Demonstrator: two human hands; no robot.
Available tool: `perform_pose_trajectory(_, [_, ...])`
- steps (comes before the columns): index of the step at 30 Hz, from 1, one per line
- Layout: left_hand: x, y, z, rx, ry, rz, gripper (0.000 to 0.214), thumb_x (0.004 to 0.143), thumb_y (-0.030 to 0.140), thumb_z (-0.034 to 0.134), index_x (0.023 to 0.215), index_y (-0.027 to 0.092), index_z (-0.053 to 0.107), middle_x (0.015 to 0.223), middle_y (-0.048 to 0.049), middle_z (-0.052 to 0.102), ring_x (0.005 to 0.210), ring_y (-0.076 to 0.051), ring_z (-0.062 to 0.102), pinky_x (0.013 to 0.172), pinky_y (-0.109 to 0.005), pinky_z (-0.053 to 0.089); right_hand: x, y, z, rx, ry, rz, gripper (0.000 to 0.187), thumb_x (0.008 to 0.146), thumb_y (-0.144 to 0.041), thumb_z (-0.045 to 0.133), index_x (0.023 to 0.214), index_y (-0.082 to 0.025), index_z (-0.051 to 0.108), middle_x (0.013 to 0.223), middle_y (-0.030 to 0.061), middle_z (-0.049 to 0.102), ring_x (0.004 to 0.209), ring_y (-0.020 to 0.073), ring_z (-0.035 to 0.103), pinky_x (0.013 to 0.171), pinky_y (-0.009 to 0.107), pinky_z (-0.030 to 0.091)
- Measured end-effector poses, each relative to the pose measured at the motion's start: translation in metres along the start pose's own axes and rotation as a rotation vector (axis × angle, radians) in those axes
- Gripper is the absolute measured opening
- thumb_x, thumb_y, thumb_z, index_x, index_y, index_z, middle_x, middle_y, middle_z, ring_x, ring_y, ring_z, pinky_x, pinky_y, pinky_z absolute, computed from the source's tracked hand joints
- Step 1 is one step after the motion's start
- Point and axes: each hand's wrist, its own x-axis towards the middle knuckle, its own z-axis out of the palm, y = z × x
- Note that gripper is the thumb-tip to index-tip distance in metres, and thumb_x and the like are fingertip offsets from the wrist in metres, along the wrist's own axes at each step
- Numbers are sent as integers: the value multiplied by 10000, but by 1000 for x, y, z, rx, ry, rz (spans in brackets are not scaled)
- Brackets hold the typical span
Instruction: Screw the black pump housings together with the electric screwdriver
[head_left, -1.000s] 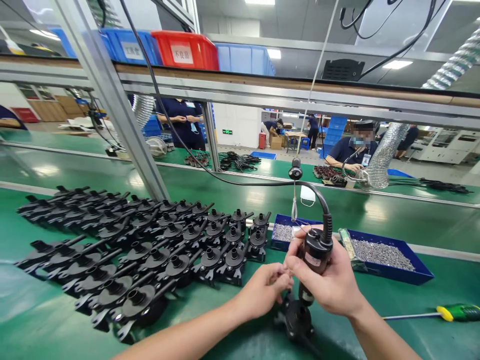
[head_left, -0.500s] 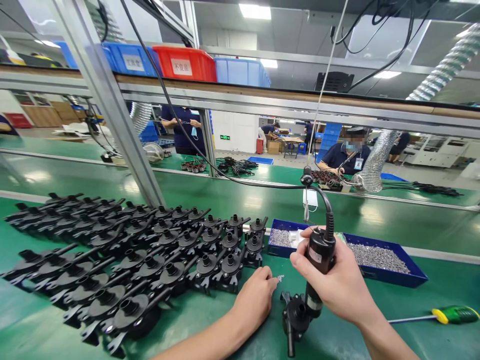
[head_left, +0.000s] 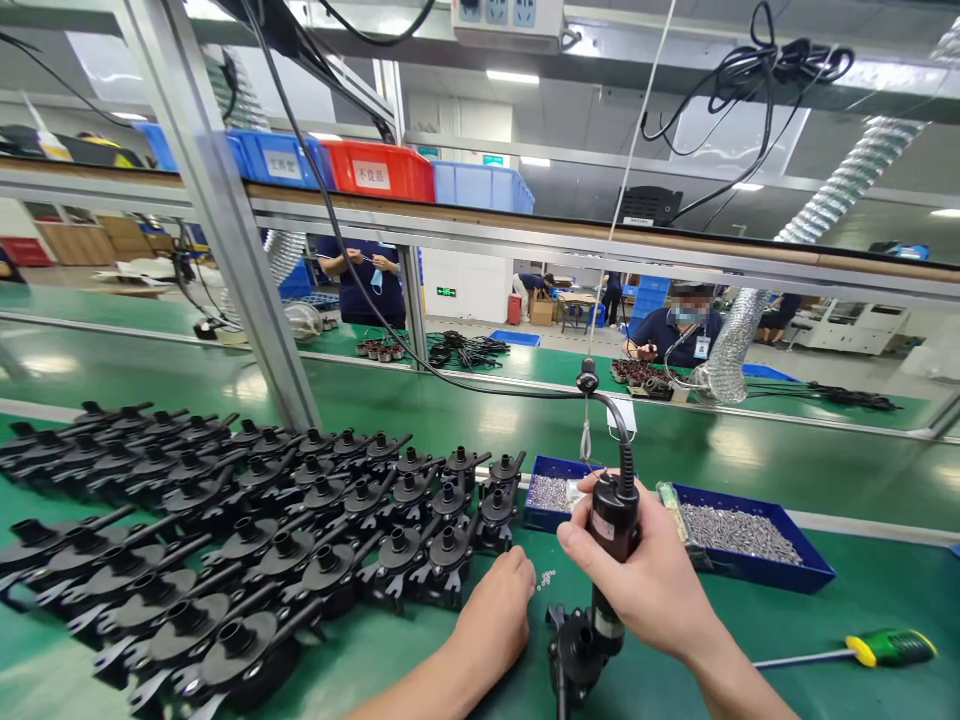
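My right hand (head_left: 660, 565) is wrapped around a black corded electric screwdriver (head_left: 613, 520), held upright. Its lower end meets a black plastic part (head_left: 574, 650) with a round body and a handle, low in the view. My left hand (head_left: 499, 600) rests on the green bench with its fingers curled together; whatever they may hold is hidden. Just right of those fingertips lie several tiny shiny metal rings (head_left: 547, 578), perhaps washers or nuts. Left of this hand stand rows of similar black plastic parts (head_left: 326, 568).
Behind my right hand are a blue tray of small metal pieces (head_left: 549, 490) and a blue tray of screws (head_left: 742, 535). A green-yellow screwdriver (head_left: 889, 648) lies at right. The tool's cable (head_left: 480, 388) hangs across from the frame (head_left: 225, 220). A co-worker (head_left: 679, 325) sits opposite.
The camera view has tilted up slightly. Tiny rings that were by my left fingertips now lie loose and more spread, with the hand slightly apart. The electric screwdriver stays on the black part.
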Motion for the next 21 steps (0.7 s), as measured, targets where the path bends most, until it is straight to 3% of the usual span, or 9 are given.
perform_pose_trajectory(4, [-6, 0, -4, -1, -39, 3, 297, 980, 20, 376, 976, 164, 635, 1111, -145, 690, 1062, -280, 648, 997, -404, 494, -1, -5, 0, -104, 21, 13, 292, 935, -454, 763, 1072, -237, 623, 870, -1, 666, 725, 184, 601, 680, 318, 510])
perform_pose_trajectory(8, [-24, 8, -10, -414, -53, -39, 181, 994, 140, 470, 849, 211, 549, 853, -21, 627, 817, -184, 574, 776, -295, 452, -3, -8, -1, -202, 79, 13, 275, 928, -449, 751, 1059, -244, 623, 876, 3, 699, 778, 206, 640, 679, 315, 508])
perform_pose_trajectory(12, [-39, 23, -7, -935, -302, -385, 211, 925, 334, 660, 799, 229, 527, 634, 70, 491, 523, -113, 442, 512, -226, 351, -2, -1, -3, -215, 73, -3, 299, 933, -480, 743, 1076, -245, 627, 888, 13, 716, 781, 215, 662, 658, 315, 522])
perform_pose_trajectory(14, [-40, 31, -8, -1114, -389, -559, 243, 871, 323, 705, 729, 225, 534, 577, 64, 491, 422, -95, 392, 415, -215, 272, 0, 4, -5, -224, 57, -18, 307, 939, -488, 746, 1079, -241, 629, 901, 24, 722, 788, 220, 673, 643, 313, 525])
perform_pose_trajectory(17, [-36, 38, -13, -1276, -457, -697, 262, 808, 226, 687, 591, 199, 543, 500, 33, 457, 384, -83, 356, 367, -204, 163, 0, 8, -6, -243, 50, -35, 286, 934, -474, 760, 1024, -239, 625, 911, 38, 731, 803, 226, 679, 629, 310, 520])
perform_pose_trajectory(21, [-35, 44, -19, -1406, -493, -788, 163, 736, 177, 649, 599, 162, 562, 554, 33, 451, 426, -43, 304, 397, -167, 107, -2, 3, -6, -227, 54, -41, 271, 916, -443, 777, 994, -244, 611, 883, 18, 726, 777, 215, 657, 673, 325, 519])
